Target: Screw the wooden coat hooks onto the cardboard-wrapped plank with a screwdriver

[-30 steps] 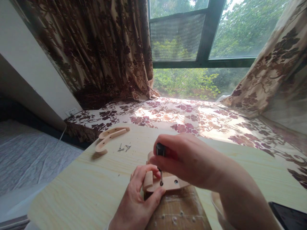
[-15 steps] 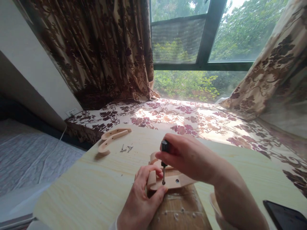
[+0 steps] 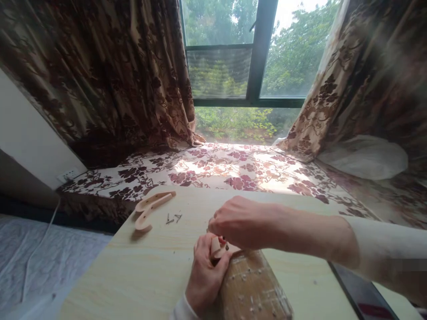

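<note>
My left hand (image 3: 208, 273) grips the end of a pale wooden piece (image 3: 216, 249), thumb in front and fingers behind. The piece lies on the far end of a worn brown board (image 3: 255, 284). Above it, my right hand (image 3: 236, 222) is closed, its back and wrist covering most of the piece. The screwdriver's handle is hidden inside the right fist; only a bit of its lower end shows near a screw hole by the left thumb.
Curved wooden pieces (image 3: 143, 220) lie at the table's back left, with several screws (image 3: 173, 218) beside them. A dark phone (image 3: 362, 293) rests at the right under my forearm. Behind the pale table (image 3: 133, 275) is a floral-covered ledge (image 3: 213, 166).
The view has turned right. My right hand has rolled over the screwdriver, with its forearm now stretched out level to the right. My left hand still holds the wooden piece.
</note>
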{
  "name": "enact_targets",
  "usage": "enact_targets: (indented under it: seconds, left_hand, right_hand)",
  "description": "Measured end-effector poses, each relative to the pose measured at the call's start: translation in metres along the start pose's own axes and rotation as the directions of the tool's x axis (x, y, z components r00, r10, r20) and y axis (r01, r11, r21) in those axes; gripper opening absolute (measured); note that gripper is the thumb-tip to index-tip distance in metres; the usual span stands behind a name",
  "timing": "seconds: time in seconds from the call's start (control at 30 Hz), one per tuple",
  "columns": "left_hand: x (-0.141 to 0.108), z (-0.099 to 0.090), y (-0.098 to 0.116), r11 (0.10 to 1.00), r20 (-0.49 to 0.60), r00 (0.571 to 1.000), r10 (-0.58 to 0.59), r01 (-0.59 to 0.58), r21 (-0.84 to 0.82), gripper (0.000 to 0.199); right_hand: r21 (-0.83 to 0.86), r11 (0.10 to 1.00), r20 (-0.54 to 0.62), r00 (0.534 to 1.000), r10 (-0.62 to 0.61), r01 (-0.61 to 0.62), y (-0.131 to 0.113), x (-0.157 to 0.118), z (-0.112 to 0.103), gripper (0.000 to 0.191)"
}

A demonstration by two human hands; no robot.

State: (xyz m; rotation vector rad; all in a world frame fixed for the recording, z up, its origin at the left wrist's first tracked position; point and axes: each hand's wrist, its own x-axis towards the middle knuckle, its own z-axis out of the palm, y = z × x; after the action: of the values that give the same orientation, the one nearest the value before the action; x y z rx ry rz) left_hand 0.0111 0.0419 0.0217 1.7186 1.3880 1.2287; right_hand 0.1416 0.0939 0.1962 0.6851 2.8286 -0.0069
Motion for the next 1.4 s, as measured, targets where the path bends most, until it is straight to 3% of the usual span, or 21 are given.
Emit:
enact_targets:
  seconds: [0.27, 0.53, 0.87, 1.2, 1.4]
  left_hand:
    - [0.001, 0.001, -0.005, 1.000, 0.033, 0.999, 0.003, -0.003, 0.003, 0.017]
    - [-0.001, -0.001, 0.002, 0.999, 0.007, 1.000, 0.017, -0.017, 0.044, 0.013]
    - [-0.001, -0.001, 0.005, 0.996, -0.012, 0.999, 0.042, -0.041, 0.083, 0.012]
    - [-0.003, 0.001, 0.000, 0.995, -0.020, 0.999, 0.037, -0.035, 0.097, 0.009]
    - [-0.002, -0.001, 0.003, 0.997, 0.003, 1.000, 0.028, -0.028, 0.077, 0.011]
  right_hand:
    - [-0.012, 0.990, 0.038, 0.989, 0.144, -0.143, 0.000, -0.004, -0.006, 0.018]
    - [0.010, 0.998, 0.053, 0.997, 0.055, -0.056, -0.003, -0.009, -0.016, 0.015]
    - [0.065, 0.984, 0.013, 0.986, 0.164, -0.164, 0.004, -0.006, 0.001, 0.015]
    - [0.072, 0.997, -0.027, 1.000, 0.014, -0.012, 0.005, -0.013, 0.006, 0.009]
    - [0.069, 0.992, -0.075, 0.991, 0.110, -0.105, 0.008, -0.011, 0.016, 0.016]
